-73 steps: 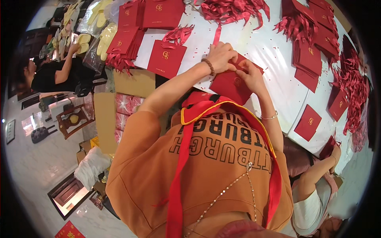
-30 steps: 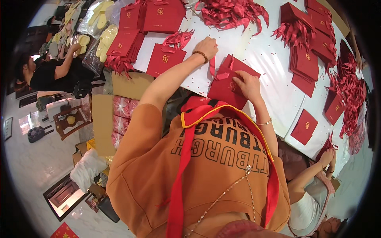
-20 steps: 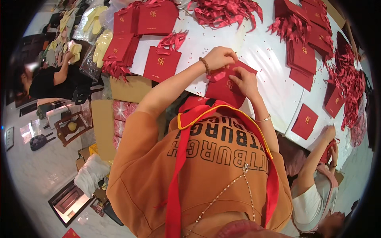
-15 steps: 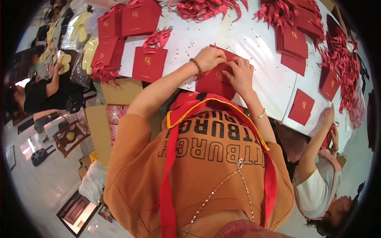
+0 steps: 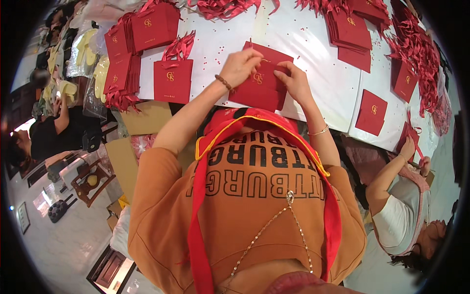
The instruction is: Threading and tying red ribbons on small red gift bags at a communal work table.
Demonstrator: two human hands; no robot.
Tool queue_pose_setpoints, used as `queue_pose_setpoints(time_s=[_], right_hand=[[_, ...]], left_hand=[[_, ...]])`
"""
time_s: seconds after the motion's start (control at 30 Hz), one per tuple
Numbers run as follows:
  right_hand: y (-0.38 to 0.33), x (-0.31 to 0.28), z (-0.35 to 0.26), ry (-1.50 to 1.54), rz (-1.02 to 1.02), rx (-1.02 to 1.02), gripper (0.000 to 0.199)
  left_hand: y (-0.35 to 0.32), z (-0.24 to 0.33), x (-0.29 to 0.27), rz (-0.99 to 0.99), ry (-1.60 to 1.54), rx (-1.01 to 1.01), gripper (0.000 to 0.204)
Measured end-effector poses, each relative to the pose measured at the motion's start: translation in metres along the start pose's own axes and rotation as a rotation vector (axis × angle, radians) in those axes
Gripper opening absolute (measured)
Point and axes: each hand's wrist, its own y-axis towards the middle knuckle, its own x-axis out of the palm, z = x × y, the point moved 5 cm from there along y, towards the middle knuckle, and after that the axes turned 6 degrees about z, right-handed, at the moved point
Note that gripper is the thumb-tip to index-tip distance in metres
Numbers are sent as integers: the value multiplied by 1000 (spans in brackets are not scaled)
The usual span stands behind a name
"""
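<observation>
A flat red paper bag (image 5: 264, 93) with a gold emblem lies on the white-covered table in front of me. Over its upper left part is my left hand (image 5: 239, 67), thumb and fingertips pinched together; what sits between them is too small to make out. A short bit of red ribbon (image 5: 250, 43) sticks up just beyond those fingers. At the bag's upper right edge, my right hand (image 5: 296, 84) has its thumb and forefinger apart, close to the paper. To the left stands out another red bag (image 5: 172, 81) with ribbon handles.
Stacked red bags (image 5: 155, 27) lie at the far left, more bags (image 5: 348, 32) at the far right. Ribbon bundles (image 5: 220, 7) run along the back. Small red dots litter the white table (image 5: 313, 93). At right, a co-worker's hand (image 5: 406, 146) handles red ribbon. Cardboard boxes (image 5: 146, 117) stand below left.
My hands, close together at the bag's top edge before, have separated; the right one opened and moved down slightly. The bag now lies more exposed. The co-worker's hands hold a red piece higher up.
</observation>
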Motion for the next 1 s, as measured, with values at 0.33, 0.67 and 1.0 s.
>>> queue_pose_setpoints(time_s=[0.33, 0.67, 1.0], right_hand=[[7, 11, 1, -27, -87, 70, 29], [7, 12, 3, -71, -69, 55, 27], [3, 12, 5, 153, -67, 133, 24]], left_hand=[[-8, -27, 18, 108, 80, -20, 11], [-5, -24, 27, 183, 200, 81, 11], [-6, -10, 29, 193, 421, 245, 11]])
